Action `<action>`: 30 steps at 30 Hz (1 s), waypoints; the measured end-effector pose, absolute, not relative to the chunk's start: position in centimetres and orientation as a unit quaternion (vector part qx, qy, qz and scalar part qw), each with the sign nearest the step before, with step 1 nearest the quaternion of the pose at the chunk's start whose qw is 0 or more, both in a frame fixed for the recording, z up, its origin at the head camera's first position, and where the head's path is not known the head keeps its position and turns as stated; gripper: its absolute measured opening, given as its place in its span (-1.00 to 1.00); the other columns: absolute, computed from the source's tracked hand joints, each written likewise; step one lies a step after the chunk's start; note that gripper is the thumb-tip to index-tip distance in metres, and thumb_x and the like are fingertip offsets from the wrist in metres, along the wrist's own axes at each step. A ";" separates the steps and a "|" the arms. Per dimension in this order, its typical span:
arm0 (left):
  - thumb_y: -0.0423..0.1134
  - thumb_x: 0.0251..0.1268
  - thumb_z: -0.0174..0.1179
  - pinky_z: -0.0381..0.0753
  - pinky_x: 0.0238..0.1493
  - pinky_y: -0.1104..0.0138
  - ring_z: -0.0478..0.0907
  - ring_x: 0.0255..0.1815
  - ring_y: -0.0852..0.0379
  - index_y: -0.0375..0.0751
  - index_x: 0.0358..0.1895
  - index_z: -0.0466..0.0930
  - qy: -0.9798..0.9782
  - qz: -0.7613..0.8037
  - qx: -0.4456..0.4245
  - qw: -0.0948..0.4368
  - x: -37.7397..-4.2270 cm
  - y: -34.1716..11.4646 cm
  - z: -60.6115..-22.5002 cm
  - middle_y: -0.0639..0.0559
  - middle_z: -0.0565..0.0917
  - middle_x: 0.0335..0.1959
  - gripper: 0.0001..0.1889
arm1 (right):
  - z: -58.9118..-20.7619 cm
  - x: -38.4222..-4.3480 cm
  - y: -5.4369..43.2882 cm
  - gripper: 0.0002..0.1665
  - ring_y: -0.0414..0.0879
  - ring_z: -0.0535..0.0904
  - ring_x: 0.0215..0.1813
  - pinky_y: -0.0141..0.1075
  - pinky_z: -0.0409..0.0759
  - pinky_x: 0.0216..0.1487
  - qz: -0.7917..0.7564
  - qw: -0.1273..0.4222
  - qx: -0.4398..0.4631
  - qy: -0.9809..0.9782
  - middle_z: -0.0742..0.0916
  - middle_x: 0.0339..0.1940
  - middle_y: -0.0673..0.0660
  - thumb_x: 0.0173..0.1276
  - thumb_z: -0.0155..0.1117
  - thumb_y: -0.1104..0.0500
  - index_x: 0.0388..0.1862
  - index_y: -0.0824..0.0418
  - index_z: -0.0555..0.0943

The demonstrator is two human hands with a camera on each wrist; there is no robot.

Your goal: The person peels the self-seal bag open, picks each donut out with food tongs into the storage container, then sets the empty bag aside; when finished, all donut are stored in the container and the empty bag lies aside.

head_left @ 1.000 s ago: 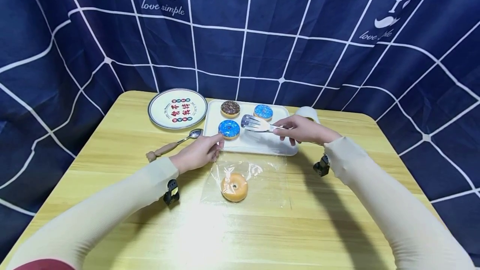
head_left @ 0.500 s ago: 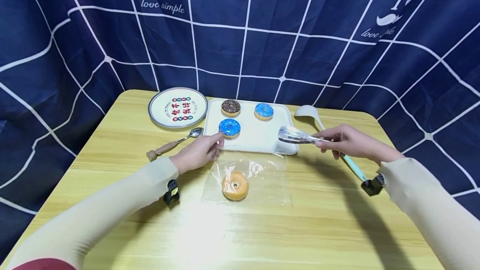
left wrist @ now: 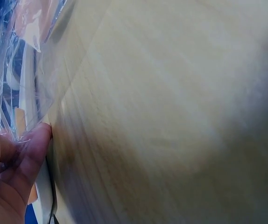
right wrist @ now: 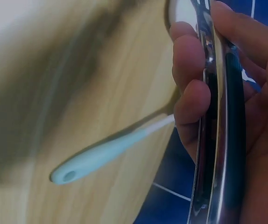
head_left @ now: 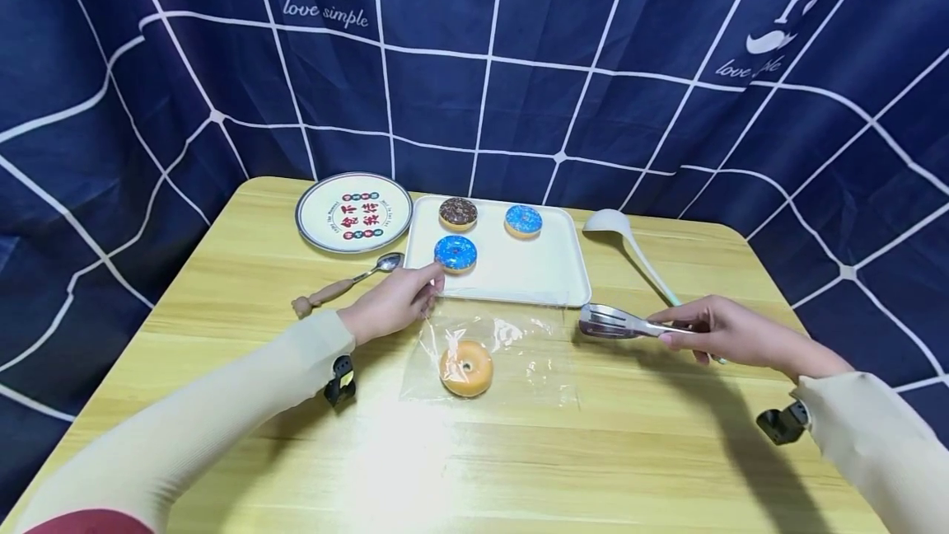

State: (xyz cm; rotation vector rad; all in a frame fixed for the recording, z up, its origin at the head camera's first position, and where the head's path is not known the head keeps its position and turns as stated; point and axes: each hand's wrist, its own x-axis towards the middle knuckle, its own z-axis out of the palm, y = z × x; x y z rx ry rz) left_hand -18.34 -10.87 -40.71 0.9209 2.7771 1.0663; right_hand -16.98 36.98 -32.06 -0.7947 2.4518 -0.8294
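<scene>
My left hand [head_left: 393,302] pinches the edge of a clear plastic bag [head_left: 530,361] between thumb and fingers, just in front of the white tray. Inside the bag lies a plain donut [head_left: 466,368]. In the left wrist view the thumb and fingers [left wrist: 31,154] meet on the crinkled film. Metal food tongs [head_left: 615,322] are in my right hand [head_left: 730,330], with fingers and thumb wrapped round the arms [right wrist: 220,140]. Their tips point left, near the tray's front right corner, and nothing shows between them.
The white tray [head_left: 519,278] holds a chocolate donut [head_left: 458,213] and two blue donuts [head_left: 455,254]. A plate [head_left: 354,213] and a spoon [head_left: 344,285] lie to the left. On the right a ladle [head_left: 638,250] lies partly behind my right hand.
My right hand has carried the tongs from over the tray to the right and towards me, uncovering the ladle. The left hand and the bagged donut have stayed in place.
</scene>
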 end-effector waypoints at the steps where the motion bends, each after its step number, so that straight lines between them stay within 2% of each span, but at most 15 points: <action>1: -0.47 0.61 -0.04 0.60 -0.38 0.44 0.48 -0.48 0.30 -0.20 -0.16 0.47 0.892 0.343 0.295 0.014 -18.3 -10.9 -40.7 0.04 0.61 -0.47 -0.86 | -32.2 -16.8 36.9 -0.63 -0.34 0.50 -0.63 -0.35 0.45 -0.67 -0.300 0.218 -0.288 0.883 0.61 -0.60 -0.17 0.51 0.31 0.27 0.23 0.38 0.66; 8: -0.47 0.61 -0.05 0.60 -0.37 0.43 0.48 -0.48 0.29 -0.19 -0.16 0.47 0.893 0.343 0.292 0.015 -18.3 -11.0 -40.7 0.05 0.61 -0.47 -0.85 | -33.2 -16.0 35.2 -0.61 -0.35 0.50 -0.60 -0.38 0.46 -0.64 -0.306 0.220 -0.305 0.875 0.63 -0.59 -0.18 0.48 0.35 0.23 0.22 0.35 0.67; 10: -0.47 0.61 -0.05 0.60 -0.37 0.43 0.48 -0.48 0.29 -0.19 -0.16 0.47 0.893 0.342 0.292 0.013 -18.3 -11.0 -40.7 0.04 0.61 -0.47 -0.85 | -33.4 -15.9 34.6 -0.60 -0.38 0.45 -0.61 -0.40 0.45 -0.64 -0.303 0.215 -0.310 0.875 0.59 -0.60 -0.20 0.47 0.38 0.21 0.22 0.34 0.68; 12: -0.47 0.61 -0.04 0.59 -0.36 0.43 0.48 -0.48 0.29 -0.20 -0.16 0.47 0.893 0.341 0.292 0.012 -18.3 -11.0 -40.7 0.03 0.61 -0.47 -0.85 | -33.8 -15.8 33.9 -0.60 -0.43 0.37 -0.59 -0.42 0.42 -0.63 -0.299 0.203 -0.317 0.877 0.66 -0.51 -0.16 0.44 0.41 0.20 0.20 0.33 0.69; 15: -0.48 0.60 -0.04 0.59 -0.36 0.43 0.48 -0.48 0.29 -0.19 -0.16 0.48 0.895 0.338 0.292 0.011 -18.3 -10.9 -40.7 0.03 0.61 -0.47 -0.85 | -34.3 -15.7 32.9 -0.59 -0.49 0.44 -0.44 -0.46 0.50 -0.49 -0.282 0.175 -0.339 0.880 0.82 -0.28 0.03 0.41 0.45 0.18 0.20 0.30 0.71; 17: -0.48 0.59 -0.03 0.58 -0.35 0.43 0.48 -0.47 0.30 -0.19 -0.16 0.48 0.895 0.337 0.291 0.012 -18.3 -10.9 -40.7 0.04 0.61 -0.47 -0.85 | -34.8 -15.6 32.3 -0.58 -0.48 0.59 -0.26 -0.49 0.61 -0.31 -0.263 0.147 -0.362 0.882 0.85 -0.03 0.13 0.39 0.47 0.17 0.19 0.26 0.72; 19: -0.48 0.59 -0.03 0.58 -0.35 0.43 0.48 -0.47 0.30 -0.20 -0.16 0.48 0.896 0.336 0.291 0.012 -18.3 -10.9 -40.7 0.04 0.61 -0.47 -0.85 | -35.2 -15.5 31.7 -0.57 -0.40 0.69 -0.07 -0.49 0.66 -0.15 -0.244 0.122 -0.383 0.882 0.85 0.04 0.14 0.37 0.49 0.15 0.19 0.22 0.73; 21: -0.48 0.59 -0.02 0.58 -0.35 0.43 0.48 -0.47 0.30 -0.20 -0.15 0.48 0.896 0.335 0.290 0.013 -18.3 -10.9 -40.7 0.04 0.61 -0.47 -0.86 | -35.7 -15.4 31.2 -0.56 -0.33 0.73 0.01 -0.49 0.68 -0.07 -0.235 0.104 -0.398 0.880 0.85 0.03 0.08 0.35 0.51 0.15 0.19 0.18 0.74; 24: -0.48 0.59 -0.02 0.58 -0.35 0.43 0.48 -0.47 0.30 -0.21 -0.15 0.48 0.897 0.333 0.289 0.013 -18.3 -10.9 -40.6 0.03 0.61 -0.46 -0.87 | -36.2 -15.3 30.3 -0.54 -0.35 0.72 -0.06 -0.46 0.68 -0.12 -0.245 0.102 -0.412 0.872 0.85 -0.03 0.01 0.34 0.51 0.16 0.22 0.17 0.72; 27: -0.48 0.59 -0.01 0.58 -0.35 0.44 0.47 -0.47 0.30 -0.19 -0.15 0.48 0.899 0.331 0.289 0.009 -18.2 -10.8 -40.6 0.05 0.60 -0.47 -0.86 | -36.6 -15.1 29.6 -0.50 -0.43 0.61 -0.24 -0.46 0.62 -0.26 -0.252 0.100 -0.417 0.867 0.81 -0.15 -0.09 0.33 0.53 0.15 0.24 0.14 0.71; 30: -0.49 0.58 0.00 0.58 -0.34 0.43 0.47 -0.47 0.30 -0.17 -0.16 0.48 0.899 0.329 0.290 0.003 -18.2 -10.8 -40.7 0.06 0.60 -0.47 -0.85 | -36.7 -14.8 28.9 -0.46 -0.46 0.50 -0.32 -0.47 0.57 -0.33 -0.234 0.087 -0.416 0.874 0.76 -0.22 -0.17 0.32 0.55 0.12 0.28 0.09 0.69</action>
